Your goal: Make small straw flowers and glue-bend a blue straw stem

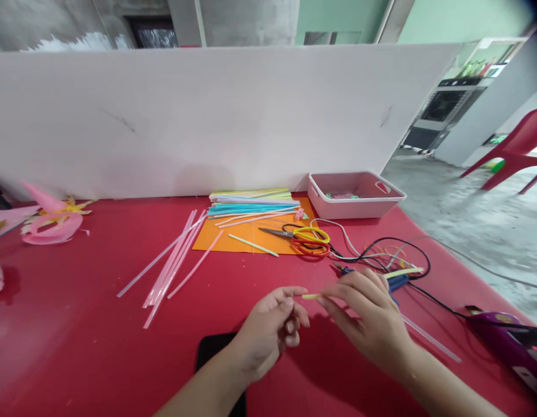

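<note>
My right hand point(372, 318) pinches a thin pale-yellow strip point(311, 296) between thumb and fingers. One end of the strip points left, and its far end shows behind the hand. My left hand point(272, 327) is beside that left end, its index fingertip at or nearly touching it, the other fingers loosely curled and apart. Partly hidden behind my right hand lies a blue tool with a pointed tip, like a glue gun point(397, 282). Scissors point(312, 234) with yellow and red handles lie beyond my hands, near a short pale-green strip point(253, 245).
An orange sheet point(208, 238) carries bundled coloured strips point(253, 207). Pink strips point(175, 260) lie left. A pink basket point(355, 205) stands at the back against a white panel point(208, 121). Cables point(425, 255) and a purple device point(503, 341) are right; a black flat object point(214, 347) lies near my left arm.
</note>
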Motion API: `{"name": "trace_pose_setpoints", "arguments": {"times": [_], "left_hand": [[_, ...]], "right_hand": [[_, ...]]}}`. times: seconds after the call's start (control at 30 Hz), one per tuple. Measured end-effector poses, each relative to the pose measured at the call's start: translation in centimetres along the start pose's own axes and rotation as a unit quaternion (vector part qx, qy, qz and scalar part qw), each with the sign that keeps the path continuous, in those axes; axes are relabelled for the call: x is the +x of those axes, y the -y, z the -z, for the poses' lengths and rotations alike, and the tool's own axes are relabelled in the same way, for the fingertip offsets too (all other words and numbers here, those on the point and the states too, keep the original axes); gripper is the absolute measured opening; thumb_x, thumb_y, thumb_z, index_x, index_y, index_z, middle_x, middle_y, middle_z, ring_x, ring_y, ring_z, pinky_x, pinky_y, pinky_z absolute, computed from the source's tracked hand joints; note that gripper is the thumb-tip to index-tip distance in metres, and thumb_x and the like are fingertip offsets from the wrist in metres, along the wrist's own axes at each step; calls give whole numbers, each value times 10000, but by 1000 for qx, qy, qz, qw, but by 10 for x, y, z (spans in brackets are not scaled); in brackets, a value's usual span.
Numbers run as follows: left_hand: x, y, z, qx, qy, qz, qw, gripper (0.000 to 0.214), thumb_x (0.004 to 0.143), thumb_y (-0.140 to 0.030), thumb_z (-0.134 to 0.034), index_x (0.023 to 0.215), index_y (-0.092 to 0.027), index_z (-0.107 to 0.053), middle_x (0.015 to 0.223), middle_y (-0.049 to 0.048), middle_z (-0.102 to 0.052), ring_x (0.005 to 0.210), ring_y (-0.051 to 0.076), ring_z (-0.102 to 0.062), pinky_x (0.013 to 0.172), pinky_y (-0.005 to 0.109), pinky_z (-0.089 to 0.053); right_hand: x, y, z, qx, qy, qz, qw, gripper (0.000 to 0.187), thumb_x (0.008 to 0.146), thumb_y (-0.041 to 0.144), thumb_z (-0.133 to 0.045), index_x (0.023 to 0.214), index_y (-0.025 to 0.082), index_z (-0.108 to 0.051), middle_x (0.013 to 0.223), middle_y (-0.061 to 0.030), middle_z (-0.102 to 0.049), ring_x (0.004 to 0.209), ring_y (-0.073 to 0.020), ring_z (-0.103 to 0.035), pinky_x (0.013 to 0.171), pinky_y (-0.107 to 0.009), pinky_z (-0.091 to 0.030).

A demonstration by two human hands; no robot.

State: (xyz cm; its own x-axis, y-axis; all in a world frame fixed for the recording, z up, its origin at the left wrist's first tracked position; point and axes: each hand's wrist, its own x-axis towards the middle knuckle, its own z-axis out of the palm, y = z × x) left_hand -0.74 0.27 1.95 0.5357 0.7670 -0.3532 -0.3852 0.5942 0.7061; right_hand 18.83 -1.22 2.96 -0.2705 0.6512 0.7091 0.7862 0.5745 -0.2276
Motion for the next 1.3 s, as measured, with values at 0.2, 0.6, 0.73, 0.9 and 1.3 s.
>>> {"name": "trace_pose_setpoints", "arguments": {"times": [0.2, 0.6, 0.73, 0.9, 1.3], "left_hand": [[-2, 5, 3, -1, 29, 17, 999, 284, 858, -333, -676, 904, -204, -427, 675, -32, -615, 473, 34, -255, 418, 137, -180], [-9, 6, 4, 90, 55, 27, 994, 187, 867, -275, -640, 863, -192, -473, 694, -32, -623, 446, 21, -281, 381, 129, -211], [-9, 5, 2, 114, 50, 8, 992, 245, 906, -384, -601, 833, -190, -470, 678, -25, -622, 446, 20, -291, 389, 128, -222], [-10, 4, 0, 112, 25, -3, 993, 281, 899, -405, -614, 794, -194, -461, 603, -47, -600, 406, 12, -251, 385, 127, -208], [-17, -4, 3, 190, 128, 12, 973, 254, 882, -397, -639, 802, -175, -544, 561, -15, -632, 382, 32, -338, 389, 161, -239]], "right_hand": [[-6, 11, -5, 30, 0, 15, 999, 104, 887, 114, -660, 926, 211, -666, 768, -23, -624, 730, -180, -488, 716, -364, -348], [-9, 8, -2, 79, 78, 16, 994, 95, 866, 114, -653, 911, 196, -637, 769, -28, -625, 725, -170, -496, 701, -362, -374], [-8, 10, -1, 69, 76, 17, 995, 82, 868, 139, -660, 910, 206, -640, 775, -22, -634, 722, -171, -500, 704, -367, -364], [-7, 10, 1, 70, 91, 18, 993, 104, 901, 120, -614, 954, 206, -639, 812, -30, -652, 748, -177, -505, 710, -367, -361], [-1, 1, 5, 83, 137, 40, 986, 201, 917, 62, -530, 938, 212, -663, 840, -28, -643, 769, -178, -484, 711, -361, -313]]}}
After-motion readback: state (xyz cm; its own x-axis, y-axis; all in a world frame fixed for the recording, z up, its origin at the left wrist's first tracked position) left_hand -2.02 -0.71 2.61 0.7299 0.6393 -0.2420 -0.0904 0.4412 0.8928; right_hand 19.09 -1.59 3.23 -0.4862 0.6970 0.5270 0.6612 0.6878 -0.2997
